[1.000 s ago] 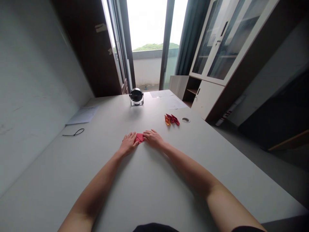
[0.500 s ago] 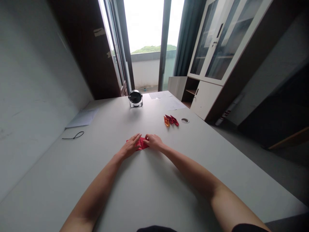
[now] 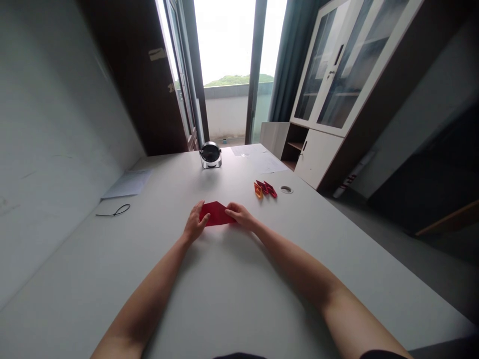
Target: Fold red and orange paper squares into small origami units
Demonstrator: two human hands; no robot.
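A folded sheet of red paper [image 3: 216, 214] is held up a little off the white table, its top edge coming to a blunt peak. My left hand [image 3: 195, 220] grips its left end, thumb in front and fingers behind. At the right end, my right hand [image 3: 239, 215] pinches the paper between thumb and fingers. Beyond my right hand, several small folded paper pieces stand in a group: an orange one [image 3: 258, 190] and dark red ones [image 3: 270, 189].
A round black-and-silver device [image 3: 210, 154] stands at the table's far edge. Paper sheets [image 3: 127, 183] and a black cable tie [image 3: 114, 211] lie at the left. A round cable hole [image 3: 286, 189] is near the right edge. More sheets [image 3: 270, 163] lie at the far right.
The red paper has been lifted off the table and now shows a plain face. My left hand has gone from lying flat on it to gripping its left end.
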